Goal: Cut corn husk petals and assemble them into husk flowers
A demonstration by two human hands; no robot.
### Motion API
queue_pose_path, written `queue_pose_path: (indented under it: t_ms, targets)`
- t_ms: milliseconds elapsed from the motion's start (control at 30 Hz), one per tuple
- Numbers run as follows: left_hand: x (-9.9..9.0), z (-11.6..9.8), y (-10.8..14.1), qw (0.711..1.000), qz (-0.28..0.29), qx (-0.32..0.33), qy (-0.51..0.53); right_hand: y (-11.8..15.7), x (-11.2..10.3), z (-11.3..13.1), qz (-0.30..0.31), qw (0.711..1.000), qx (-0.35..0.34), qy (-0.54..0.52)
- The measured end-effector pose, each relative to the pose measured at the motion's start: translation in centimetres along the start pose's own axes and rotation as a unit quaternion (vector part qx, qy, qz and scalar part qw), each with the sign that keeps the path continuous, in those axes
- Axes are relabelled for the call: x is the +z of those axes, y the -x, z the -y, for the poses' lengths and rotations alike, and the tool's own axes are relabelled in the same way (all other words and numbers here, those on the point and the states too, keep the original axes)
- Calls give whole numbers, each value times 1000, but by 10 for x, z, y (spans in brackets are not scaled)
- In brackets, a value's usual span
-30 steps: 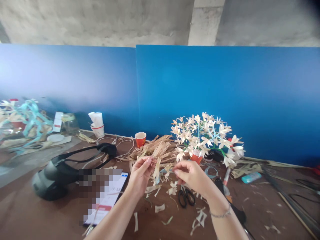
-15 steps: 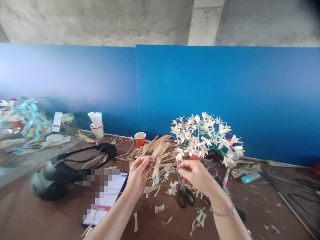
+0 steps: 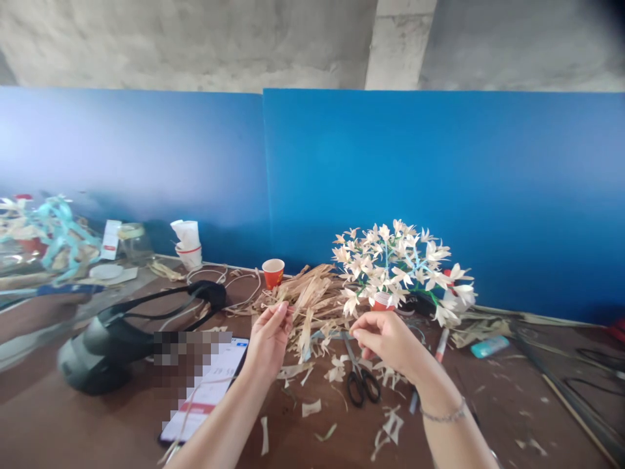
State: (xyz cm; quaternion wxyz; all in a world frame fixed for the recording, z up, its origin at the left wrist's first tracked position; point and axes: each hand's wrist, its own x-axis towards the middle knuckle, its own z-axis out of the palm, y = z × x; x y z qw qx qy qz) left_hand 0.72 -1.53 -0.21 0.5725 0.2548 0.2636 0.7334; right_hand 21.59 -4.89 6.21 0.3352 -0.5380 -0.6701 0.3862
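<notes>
My left hand [image 3: 269,335] is raised over the table with thumb and fingers pinched together; what they hold, if anything, is too small to make out. To its right, my right hand [image 3: 383,335] has its thumb and fingertips closed, and nothing clear shows between them. Behind both lies a heap of dry tan husk strips [image 3: 317,286]. Black-handled scissors [image 3: 360,379] rest on the table below my right hand. A bunch of white husk flowers [image 3: 395,260] on green stems rises from red paper cups [image 3: 383,301] behind it.
A phone [image 3: 208,391] and a black headset [image 3: 105,345] lie at the left. An orange cup [image 3: 273,273] and white cups [image 3: 188,251] stand near the blue partition [image 3: 390,156]. A turquoise packet [image 3: 489,346] is at the right; husk scraps [image 3: 311,408] litter the front.
My right hand has shifted slightly right, away from my left hand. My left hand has moved slightly left. At the far left, a dark blue shape now shows beside the turquoise ribbons.
</notes>
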Motion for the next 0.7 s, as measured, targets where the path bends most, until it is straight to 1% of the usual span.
queue_pose_path:
  t_ms: [100, 167, 233, 267, 300, 333, 400, 433, 467, 500, 533, 633, 700]
  targets:
    - [-1, 0, 0, 1000, 1, -2, -26, 0, -1, -1, 4, 1000, -3, -6]
    - [-2, 0, 1, 998, -23, 20, -62, -1, 0, -2, 3, 1000, -2, -11]
    - [-3, -2, 3, 986, -76, 85, -119, -2, 0, -4, 3, 1000, -2, -11]
    - [-2, -4, 6, 974, -99, 130, -158, -2, 0, -4, 3, 1000, -2, -11]
    - [-1, -5, 9, 956, -105, 181, -205, -2, 0, -4, 3, 1000, 0, -10]
    - [0, -7, 12, 935, -81, 228, -259, -2, 1, -4, 2, 1000, 2, -11]
    - [5, -8, 20, 893, 40, 268, -359, -1, 1, -2, 6, 1000, 6, -20]
    - [8, -7, 23, 872, 117, 267, -394, 0, 2, -1, 12, 999, 9, -30]
    - [11, -5, 26, 852, 179, 256, -419, 0, 2, 0, 22, 999, 11, -42]
    - [13, -3, 29, 839, 215, 244, -435, 1, 2, 1, 33, 998, 12, -56]
    - [14, 0, 30, 833, 226, 236, -447, 1, 3, 2, 43, 997, 13, -69]
    - [14, 5, 30, 823, 229, 216, -472, 0, 3, 4, 53, 994, 10, -91]
    - [12, 6, 27, 825, 198, 211, -485, -2, 3, 5, 44, 994, 5, -96]
